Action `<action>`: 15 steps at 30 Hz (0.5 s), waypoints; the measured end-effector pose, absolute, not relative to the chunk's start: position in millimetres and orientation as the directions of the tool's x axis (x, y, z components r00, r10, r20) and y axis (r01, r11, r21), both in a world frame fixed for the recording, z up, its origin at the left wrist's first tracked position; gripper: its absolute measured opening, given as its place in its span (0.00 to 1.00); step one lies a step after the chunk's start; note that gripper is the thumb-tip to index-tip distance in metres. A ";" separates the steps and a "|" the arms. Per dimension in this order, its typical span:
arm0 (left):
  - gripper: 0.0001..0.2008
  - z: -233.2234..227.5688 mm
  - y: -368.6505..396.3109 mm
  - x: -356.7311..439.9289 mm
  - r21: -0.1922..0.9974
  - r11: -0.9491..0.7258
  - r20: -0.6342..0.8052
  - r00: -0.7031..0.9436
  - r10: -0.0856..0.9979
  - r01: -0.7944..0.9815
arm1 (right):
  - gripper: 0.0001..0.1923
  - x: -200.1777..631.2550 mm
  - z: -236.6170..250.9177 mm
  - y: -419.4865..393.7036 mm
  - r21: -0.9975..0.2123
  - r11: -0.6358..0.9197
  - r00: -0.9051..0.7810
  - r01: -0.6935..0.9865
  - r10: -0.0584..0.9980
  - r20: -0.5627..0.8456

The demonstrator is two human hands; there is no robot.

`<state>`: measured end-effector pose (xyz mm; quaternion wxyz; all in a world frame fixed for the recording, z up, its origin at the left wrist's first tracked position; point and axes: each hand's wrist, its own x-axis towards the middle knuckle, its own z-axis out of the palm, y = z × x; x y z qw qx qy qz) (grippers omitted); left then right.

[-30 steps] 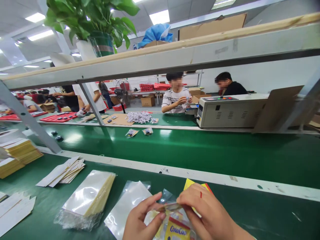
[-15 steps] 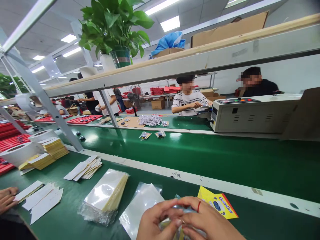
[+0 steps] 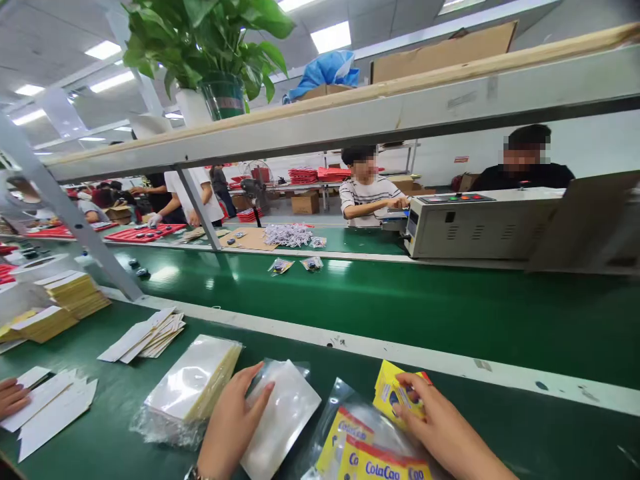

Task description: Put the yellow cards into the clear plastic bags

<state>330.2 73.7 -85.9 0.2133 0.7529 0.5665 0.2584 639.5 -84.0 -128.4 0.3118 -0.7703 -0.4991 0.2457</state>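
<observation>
left hand: fingers spread flat on a clear plastic bag lying on the green counter; gripping nothing, only pressing the bag's upper left edge.
right hand: fingers pinched on a yellow card at the counter's near edge; the card shows a blue and white print, too small to read.
filled bag: clear bag lying between the two hands, just below the yellow card, holding yellow cards printed "colacao" in blue on a red band; the lettering is partly cut by the lower frame edge.
stack of clear bags: just left of the left hand, in loose plastic wrap, yellowish at its right edge.
white paper slips: fanned pile, farther left on the counter; no print legible.
pointed white cards: near the left edge, touched by another person's hand.
yellow-edged stacks: far left of the counter.
conveyor belt: green, beyond a pale rail, carrying two small packets.
grey machine: across the belt, with coloured buttons on top; no label legible.
potted plant: on the overhead shelf, beside cardboard boxes.
seated person in striped shirt: behind the belt, hands at the machine.
</observation>
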 end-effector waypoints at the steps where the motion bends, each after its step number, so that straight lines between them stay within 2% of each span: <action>1: 0.30 -91.1 78.3 329.5 0.593 -0.253 0.133 0.216 0.967 0.764 | 0.23 643.5 -130.7 -82.5 -0.620 -0.400 0.446 0.674 0.890 -0.089; 3: 0.31 -98.0 85.3 329.4 0.570 -0.224 0.105 0.200 0.974 0.790 | 0.26 650.4 -132.5 -79.6 -0.462 -0.502 0.517 0.731 0.850 -0.105; 4: 0.31 -99.7 88.1 329.6 0.561 -0.211 0.092 0.193 0.977 0.801 | 0.27 653.1 -133.0 -78.6 -0.423 -0.525 0.534 0.738 0.838 -0.109; 9: 0.23 -94.5 99.4 328.1 0.585 -0.167 0.041 0.177 0.983 0.794 | 0.22 662.0 -136.3 -78.4 -0.407 -0.563 0.554 0.719 0.818 -0.154; 13: 0.18 -85.4 105.6 321.1 0.633 -0.145 0.012 0.177 0.984 0.760 | 0.31 673.3 -137.8 -80.7 -0.376 -0.613 0.605 0.695 0.781 -0.153; 15: 0.15 -83.0 107.7 316.7 0.653 -0.133 -0.005 0.180 0.984 0.745 | 0.32 679.6 -138.3 -81.6 -0.368 -0.626 0.615 0.687 0.771 -0.165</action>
